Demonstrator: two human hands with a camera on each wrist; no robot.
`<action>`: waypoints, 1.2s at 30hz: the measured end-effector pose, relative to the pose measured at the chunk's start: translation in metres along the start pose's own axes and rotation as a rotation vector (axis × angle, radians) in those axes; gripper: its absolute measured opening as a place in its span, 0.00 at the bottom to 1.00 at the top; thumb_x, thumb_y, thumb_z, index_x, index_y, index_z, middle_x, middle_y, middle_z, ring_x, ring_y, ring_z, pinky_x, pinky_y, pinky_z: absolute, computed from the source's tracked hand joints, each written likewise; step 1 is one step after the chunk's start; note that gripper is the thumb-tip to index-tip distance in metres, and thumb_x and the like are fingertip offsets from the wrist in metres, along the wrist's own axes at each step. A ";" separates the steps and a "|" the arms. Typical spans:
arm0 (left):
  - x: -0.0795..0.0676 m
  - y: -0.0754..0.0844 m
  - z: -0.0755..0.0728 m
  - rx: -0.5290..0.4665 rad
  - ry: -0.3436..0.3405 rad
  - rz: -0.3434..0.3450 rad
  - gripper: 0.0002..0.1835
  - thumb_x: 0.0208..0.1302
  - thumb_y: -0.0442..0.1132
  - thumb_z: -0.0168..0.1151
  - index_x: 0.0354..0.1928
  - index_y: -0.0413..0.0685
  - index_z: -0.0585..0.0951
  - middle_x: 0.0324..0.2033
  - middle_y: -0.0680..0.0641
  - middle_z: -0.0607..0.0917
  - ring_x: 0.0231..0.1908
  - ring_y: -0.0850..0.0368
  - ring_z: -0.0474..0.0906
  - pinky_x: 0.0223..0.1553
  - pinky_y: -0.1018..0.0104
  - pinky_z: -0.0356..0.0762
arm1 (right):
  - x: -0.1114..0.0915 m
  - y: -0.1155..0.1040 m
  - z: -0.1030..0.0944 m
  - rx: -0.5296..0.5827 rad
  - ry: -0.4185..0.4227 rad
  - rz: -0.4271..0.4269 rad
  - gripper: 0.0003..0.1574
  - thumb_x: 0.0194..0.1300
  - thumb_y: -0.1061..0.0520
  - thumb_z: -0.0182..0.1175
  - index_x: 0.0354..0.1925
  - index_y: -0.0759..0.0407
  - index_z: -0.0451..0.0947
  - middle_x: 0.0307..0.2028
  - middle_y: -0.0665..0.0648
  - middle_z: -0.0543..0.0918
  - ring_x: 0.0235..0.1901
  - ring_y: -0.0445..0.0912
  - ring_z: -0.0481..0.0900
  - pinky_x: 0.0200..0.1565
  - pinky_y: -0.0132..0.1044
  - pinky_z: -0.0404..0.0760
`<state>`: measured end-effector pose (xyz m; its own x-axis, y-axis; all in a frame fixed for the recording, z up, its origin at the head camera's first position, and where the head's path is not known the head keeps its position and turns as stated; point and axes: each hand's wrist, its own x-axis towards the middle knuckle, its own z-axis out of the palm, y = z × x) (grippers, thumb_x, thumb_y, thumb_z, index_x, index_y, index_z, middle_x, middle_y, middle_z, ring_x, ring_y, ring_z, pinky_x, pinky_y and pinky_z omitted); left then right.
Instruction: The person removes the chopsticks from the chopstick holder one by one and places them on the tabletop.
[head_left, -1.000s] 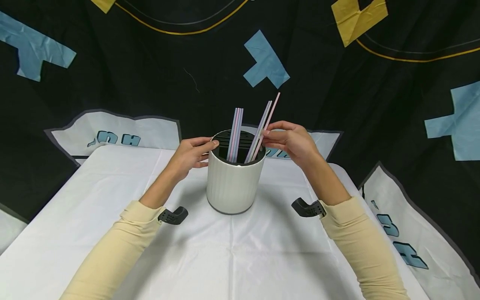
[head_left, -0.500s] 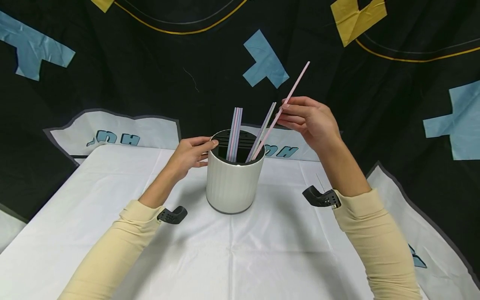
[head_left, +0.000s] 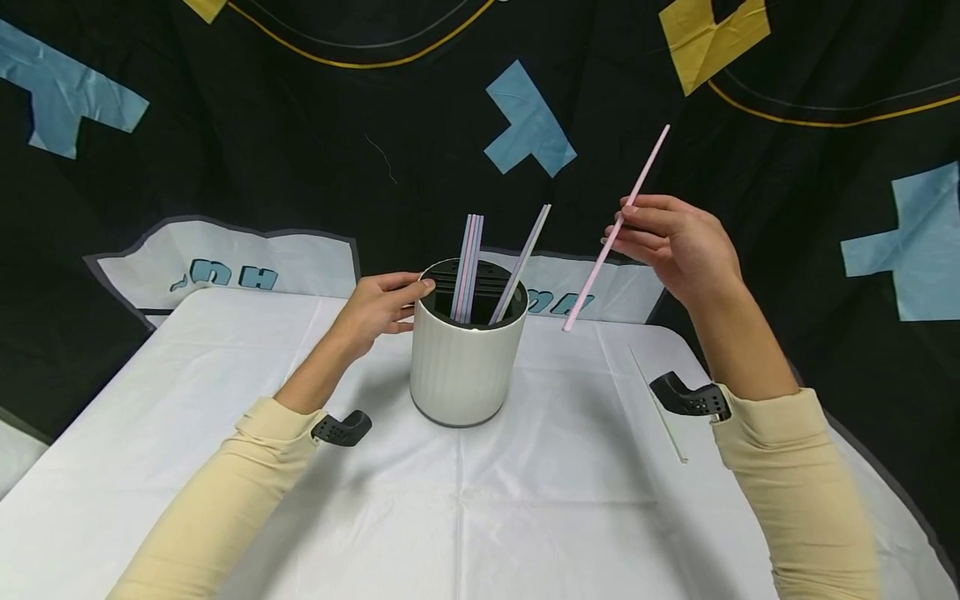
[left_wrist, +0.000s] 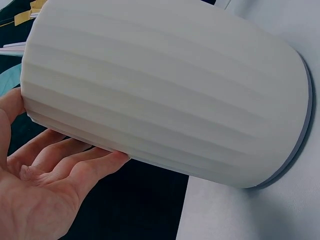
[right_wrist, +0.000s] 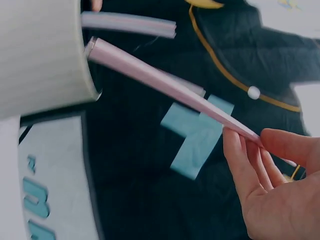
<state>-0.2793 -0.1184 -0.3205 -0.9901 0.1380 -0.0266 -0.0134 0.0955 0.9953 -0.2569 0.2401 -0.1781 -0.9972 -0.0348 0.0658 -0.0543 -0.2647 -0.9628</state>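
Observation:
My right hand (head_left: 678, 242) pinches a pink drinking straw (head_left: 611, 242) between thumb and fingers, tilted in the air right of a white ribbed round holder (head_left: 465, 375). In the right wrist view the straw (right_wrist: 165, 87) slants down from the fingertips. My left hand (head_left: 378, 312) holds the holder at its left side, thumb on the rim and fingers against the wall. Two bunches of straws stand in the holder's black slotted insert: an upright bunch (head_left: 467, 267) and a leaning one (head_left: 521, 262). Their lower ends are hidden.
A thin pale green straw (head_left: 663, 417) lies on the white-covered table (head_left: 525, 517), right of the holder. Behind the table hangs a black cloth (head_left: 315, 150) with blue and yellow patches.
My right hand has drawn the pink straw up out of the holder and carried it to the right. The left hand stays on the holder. The green straw on the table has come into view.

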 end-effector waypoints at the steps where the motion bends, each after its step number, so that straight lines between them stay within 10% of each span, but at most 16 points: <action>1: 0.000 0.000 0.000 0.000 0.000 0.000 0.32 0.70 0.50 0.65 0.71 0.44 0.72 0.67 0.42 0.77 0.65 0.42 0.76 0.60 0.50 0.81 | 0.000 0.002 -0.006 -0.012 0.007 0.014 0.11 0.68 0.62 0.66 0.48 0.62 0.85 0.41 0.57 0.90 0.38 0.50 0.91 0.42 0.40 0.89; 23: 0.000 0.000 0.001 -0.001 -0.004 0.000 0.32 0.69 0.50 0.65 0.70 0.44 0.73 0.68 0.43 0.76 0.65 0.41 0.76 0.59 0.48 0.81 | 0.018 0.090 -0.162 -0.159 0.017 0.429 0.18 0.75 0.65 0.55 0.34 0.52 0.89 0.36 0.50 0.91 0.36 0.45 0.91 0.43 0.37 0.89; 36: 0.001 0.000 0.000 -0.013 -0.011 0.012 0.31 0.69 0.50 0.65 0.69 0.43 0.74 0.67 0.42 0.77 0.65 0.42 0.77 0.57 0.49 0.82 | 0.028 0.150 -0.209 -0.232 -0.009 0.551 0.19 0.75 0.67 0.55 0.31 0.53 0.88 0.31 0.50 0.90 0.32 0.43 0.90 0.40 0.35 0.89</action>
<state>-0.2800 -0.1180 -0.3205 -0.9886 0.1497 -0.0154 -0.0033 0.0808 0.9967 -0.3041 0.4006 -0.3758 -0.8812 -0.1162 -0.4582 0.4600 0.0117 -0.8878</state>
